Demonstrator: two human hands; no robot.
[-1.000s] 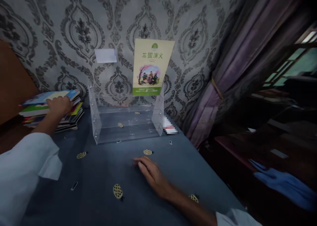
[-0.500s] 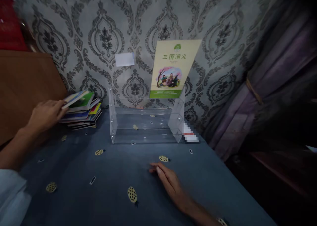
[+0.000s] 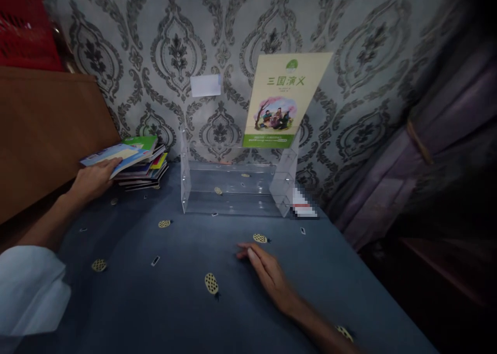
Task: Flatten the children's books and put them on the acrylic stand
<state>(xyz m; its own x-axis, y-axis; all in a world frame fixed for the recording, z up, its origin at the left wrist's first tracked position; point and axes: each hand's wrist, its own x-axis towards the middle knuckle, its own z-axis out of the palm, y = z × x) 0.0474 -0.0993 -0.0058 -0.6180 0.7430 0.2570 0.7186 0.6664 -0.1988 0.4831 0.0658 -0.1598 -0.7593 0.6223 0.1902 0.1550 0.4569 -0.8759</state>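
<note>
My left hand (image 3: 95,179) grips the near edge of a light blue book (image 3: 124,152), which lies tilted over the top of a book stack (image 3: 142,177) at the left. Under it a green cover (image 3: 146,143) shows. Above the middle of the table, my right hand (image 3: 266,271) has its fingers apart and holds nothing. Behind it stands a clear acrylic rack (image 3: 282,188) with several tiers. A cream and green book (image 3: 285,100) leans upright at the rack's back right.
A brown box (image 3: 50,136) with a red basket (image 3: 27,30) on it stands at the far left. A pixelated white item (image 3: 305,205) lies right of the rack on the blue tablecloth (image 3: 174,302). A purple curtain (image 3: 392,188) hangs at the right.
The light blue book now shows much more of its cover, turned flatter toward the camera in my left hand. The view has shifted slightly; my right hand stays open over the table.
</note>
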